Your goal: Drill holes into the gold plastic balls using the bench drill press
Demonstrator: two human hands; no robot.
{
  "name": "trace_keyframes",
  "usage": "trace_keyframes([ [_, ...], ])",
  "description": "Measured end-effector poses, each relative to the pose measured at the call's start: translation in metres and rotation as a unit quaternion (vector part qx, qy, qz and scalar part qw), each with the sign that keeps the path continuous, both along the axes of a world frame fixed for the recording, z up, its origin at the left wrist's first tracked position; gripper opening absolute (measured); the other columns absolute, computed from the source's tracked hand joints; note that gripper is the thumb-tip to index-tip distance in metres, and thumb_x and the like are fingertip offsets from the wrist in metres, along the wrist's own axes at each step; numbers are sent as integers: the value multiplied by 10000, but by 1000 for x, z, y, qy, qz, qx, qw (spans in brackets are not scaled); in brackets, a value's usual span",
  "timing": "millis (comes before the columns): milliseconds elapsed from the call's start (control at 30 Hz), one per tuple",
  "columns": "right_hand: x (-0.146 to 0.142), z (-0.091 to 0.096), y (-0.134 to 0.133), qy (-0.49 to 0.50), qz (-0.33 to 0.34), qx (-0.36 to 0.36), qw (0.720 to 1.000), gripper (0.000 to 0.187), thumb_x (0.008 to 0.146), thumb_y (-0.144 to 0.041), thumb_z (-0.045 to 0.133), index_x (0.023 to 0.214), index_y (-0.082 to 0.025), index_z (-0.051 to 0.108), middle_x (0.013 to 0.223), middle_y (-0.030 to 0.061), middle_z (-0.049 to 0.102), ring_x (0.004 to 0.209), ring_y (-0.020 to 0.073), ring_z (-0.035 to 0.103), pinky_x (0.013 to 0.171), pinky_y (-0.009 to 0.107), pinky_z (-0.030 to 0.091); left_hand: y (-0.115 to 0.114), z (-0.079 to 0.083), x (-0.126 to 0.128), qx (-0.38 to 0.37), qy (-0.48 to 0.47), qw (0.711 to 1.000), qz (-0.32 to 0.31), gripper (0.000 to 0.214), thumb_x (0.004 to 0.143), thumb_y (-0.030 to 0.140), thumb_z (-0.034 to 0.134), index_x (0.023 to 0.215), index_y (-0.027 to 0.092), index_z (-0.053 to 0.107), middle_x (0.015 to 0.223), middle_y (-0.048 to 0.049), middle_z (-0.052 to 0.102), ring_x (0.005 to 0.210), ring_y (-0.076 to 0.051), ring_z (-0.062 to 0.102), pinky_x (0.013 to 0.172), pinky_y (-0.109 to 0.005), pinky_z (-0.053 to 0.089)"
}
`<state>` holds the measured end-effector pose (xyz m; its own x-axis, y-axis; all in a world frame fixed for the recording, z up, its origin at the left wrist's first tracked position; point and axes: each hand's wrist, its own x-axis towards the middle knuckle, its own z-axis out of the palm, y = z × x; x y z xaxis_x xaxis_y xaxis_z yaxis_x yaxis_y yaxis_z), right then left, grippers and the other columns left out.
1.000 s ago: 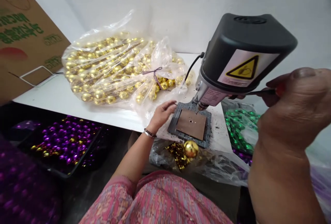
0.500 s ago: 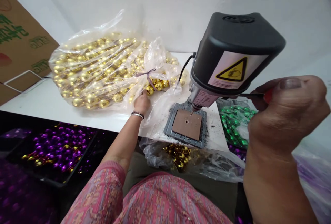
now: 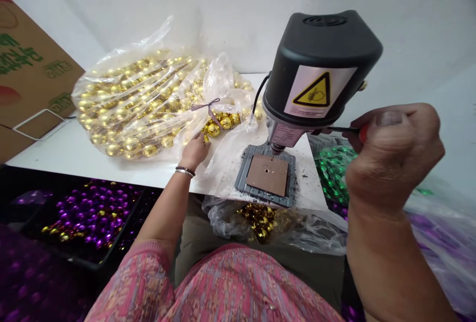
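A small bench drill (image 3: 316, 64) with a black hood stands on the white table (image 3: 67, 151), above a grey base with a brown plate (image 3: 267, 174). My right hand (image 3: 390, 156) is closed round the drill's red-tipped lever (image 3: 347, 130). My left hand (image 3: 194, 151) reaches into the open mouth of a clear bag of gold balls (image 3: 145, 101), its fingers curled at the loose gold balls (image 3: 219, 124) there. Whether it grips a ball is hidden.
A black tray of purple and gold balls (image 3: 89, 210) sits low on the left. A bag of gold balls (image 3: 260, 218) hangs below the table edge. Green balls in plastic (image 3: 332, 170) lie right of the drill. A cardboard box (image 3: 26, 69) stands at the far left.
My left hand left the drill base and moved left to the bag's mouth. A gold ball that was dropping below the base is gone into the lower bag. The right hand keeps hold of the lever.
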<state>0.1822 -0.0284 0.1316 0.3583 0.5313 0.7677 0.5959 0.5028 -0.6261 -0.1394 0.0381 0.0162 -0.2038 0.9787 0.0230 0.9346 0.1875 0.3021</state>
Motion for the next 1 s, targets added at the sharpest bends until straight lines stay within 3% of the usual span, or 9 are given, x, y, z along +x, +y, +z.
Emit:
trace_keyframes([
  [167,-2,3,-2,-11,5,6,1000,358,917,-454,433,698,-188,530,600,-31,524,548,77,516,541,251,402,0,-6,6,-52,-15,999,7,558,827,288,642,1352,125,546,1160,-222,683,1114,-365,643,922,-423,483],
  [267,-1,2,-3,-14,9,0,1000,345,906,-453,449,705,-189,545,609,-32,531,537,75,521,533,249,402,-3,-10,9,-17,-176,984,-32,494,801,293,662,1270,151,599,979,-138,697,926,-279,664,837,-375,504],
  [333,0,0,-4,-16,6,-6,1000,354,911,-460,448,716,-187,560,628,-29,543,552,76,532,548,250,411,-10,-7,11,9,-368,929,-47,503,826,391,637,1277,175,585,937,-89,674,794,-203,642,765,-340,514],
  [400,0,-1,-4,-20,4,1,1000,365,917,-462,442,714,-183,560,634,-26,545,572,75,540,559,247,418,-20,1,15,29,-540,839,-65,558,839,494,611,1323,224,543,951,-59,657,742,-152,623,729,-309,516],
  [467,0,-2,-4,-23,0,10,1000,366,921,-453,436,709,-180,555,633,-24,542,589,74,543,571,243,425,-31,13,22,30,-630,771,-87,599,819,548,634,1338,269,524,983,-51,656,748,-135,626,723,-297,518],
  [633,-2,-3,-3,-13,7,13,1000,380,935,-476,425,739,-178,558,644,-28,538,569,62,529,564,240,418,-56,26,50,-56,-684,719,-111,650,751,534,735,1301,270,508,1017,-62,677,797,-175,683,703,-314,536],
  [733,-1,-1,-3,-28,9,17,999,366,944,-456,408,737,-181,533,626,-39,508,550,50,497,540,226,382,-62,19,72,-110,-668,728,-111,663,707,453,790,1277,257,512,1080,-65,688,859,-189,694,729,-317,557],
  [900,-1,5,-6,-48,14,-1,999,334,959,-430,381,756,-201,515,620,-47,470,558,57,476,550,230,378,-57,4,107,-115,-542,823,-123,544,758,448,739,1215,173,632,1003,-51,705,670,-99,594,598,-231,500],
  [1000,-2,7,-8,-49,28,-19,998,344,972,-463,373,769,-216,501,631,-41,476,572,71,501,558,237,416,-49,-6,120,-89,-477,863,-140,461,789,446,708,1166,181,679,909,-24,711,655,-104,574,592,-226,486],
])
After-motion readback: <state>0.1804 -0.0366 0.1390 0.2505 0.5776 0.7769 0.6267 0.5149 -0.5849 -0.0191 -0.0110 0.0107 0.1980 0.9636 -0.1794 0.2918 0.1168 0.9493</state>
